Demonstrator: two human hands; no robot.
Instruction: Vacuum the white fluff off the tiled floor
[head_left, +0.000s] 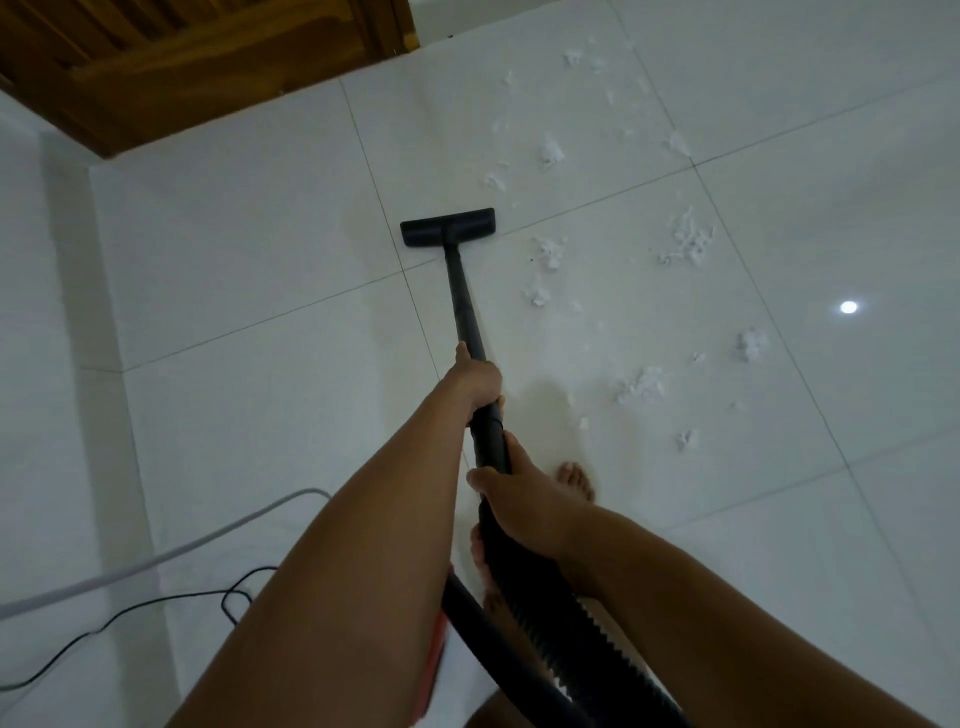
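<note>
**Fluff could get missed or kicked away**

Fluff (685, 244) is white, and the tiled floor (234, 260) is white too, so small bits are easy to miss. It lies in many clumps from 1 o'clock round to 5 o'clock of the vacuum head (448, 227). The head sits to the left of it all, with no clump under it.

The left hand (478, 382) grips the black tube (462, 301) higher up. The right hand (511, 499) grips it lower, where the hose (545, 597) starts.

A bare foot (575, 478) stands near the closest clumps and could kick them away. The thin black cord (130, 613) makes loops at 8 o'clock. A step back could catch in it. A fast push could blow the light bits away before they get sucked in.

The arms hide most of the vacuum body, and only a red bit (439, 639) shows. The cord runs off the left edge. I cannot tell if the head lies flat or if the machine is on.
</note>
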